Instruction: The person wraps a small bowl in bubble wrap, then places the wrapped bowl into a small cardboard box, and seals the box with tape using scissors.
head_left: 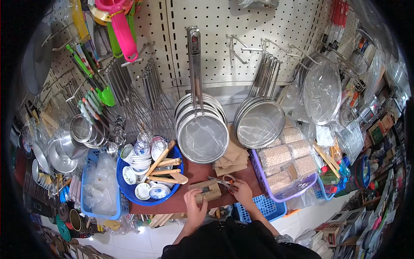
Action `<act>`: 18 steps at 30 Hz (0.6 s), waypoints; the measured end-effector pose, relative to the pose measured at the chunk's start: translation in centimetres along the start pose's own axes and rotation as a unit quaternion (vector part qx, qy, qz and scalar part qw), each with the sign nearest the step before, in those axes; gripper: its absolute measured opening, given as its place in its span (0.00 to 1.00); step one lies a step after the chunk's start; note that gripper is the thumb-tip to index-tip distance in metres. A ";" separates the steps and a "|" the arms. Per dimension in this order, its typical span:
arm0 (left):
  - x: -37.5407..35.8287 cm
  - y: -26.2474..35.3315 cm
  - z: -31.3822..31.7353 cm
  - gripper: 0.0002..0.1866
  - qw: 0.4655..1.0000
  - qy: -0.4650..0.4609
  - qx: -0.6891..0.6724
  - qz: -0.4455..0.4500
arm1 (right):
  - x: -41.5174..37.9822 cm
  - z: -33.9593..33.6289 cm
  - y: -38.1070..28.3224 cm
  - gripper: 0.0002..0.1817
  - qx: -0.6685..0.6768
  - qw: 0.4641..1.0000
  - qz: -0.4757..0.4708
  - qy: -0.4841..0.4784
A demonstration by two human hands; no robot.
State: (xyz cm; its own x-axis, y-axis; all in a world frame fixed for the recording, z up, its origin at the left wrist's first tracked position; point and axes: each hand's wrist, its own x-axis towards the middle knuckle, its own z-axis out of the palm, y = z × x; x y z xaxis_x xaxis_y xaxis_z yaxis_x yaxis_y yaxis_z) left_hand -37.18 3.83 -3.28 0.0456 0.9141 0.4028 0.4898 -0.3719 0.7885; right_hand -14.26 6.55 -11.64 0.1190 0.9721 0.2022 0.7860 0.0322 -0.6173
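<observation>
On the reddish-brown counter [194,169] | left hand [195,208], fingers spread, touched a brown oblong cardboard box [211,194] | right hand [242,191] touched silver-bladed scissors [220,181], fingers' closure unclear

Person's wearing a black top [233,244], looks pretty plain, and it's so dark that the folds and seams mostly melt into one big soft-edged blob. Sleeves are the same black, and both the left sleeve [169,251] and the right sleeve [265,226] stop short enough to leave the forearms uncovered. Left hand [195,208] and right hand [242,192] are both bare, slim-fingered, though the nails are too small to make out.
</observation>
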 end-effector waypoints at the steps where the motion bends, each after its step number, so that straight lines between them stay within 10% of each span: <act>1: 0.6 0.3 -0.1 0.18 1.000 -0.016 -0.025 -0.001 | 0.4 -1.2 -0.5 0.09 0.063 0.997 0.023 -0.030; 7: 4.1 2.8 -1.1 0.15 0.936 -0.243 -0.205 -0.149 | 1.5 -9.2 -7.1 0.11 0.283 0.950 0.059 -0.119; 18: 7.3 7.6 -3.6 0.13 0.854 -0.164 -0.453 -0.197 | 2.1 -13.0 -14.6 0.09 0.428 0.887 -0.014 -0.172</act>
State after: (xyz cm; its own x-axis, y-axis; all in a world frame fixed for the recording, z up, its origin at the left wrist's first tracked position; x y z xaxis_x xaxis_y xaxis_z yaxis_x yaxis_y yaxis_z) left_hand -36.21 7.07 7.31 0.3471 0.9378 -0.0119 -0.3441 0.1391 0.9286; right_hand -17.57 5.11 7.65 -0.2011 0.9768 0.0742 0.0186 0.0796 -0.9967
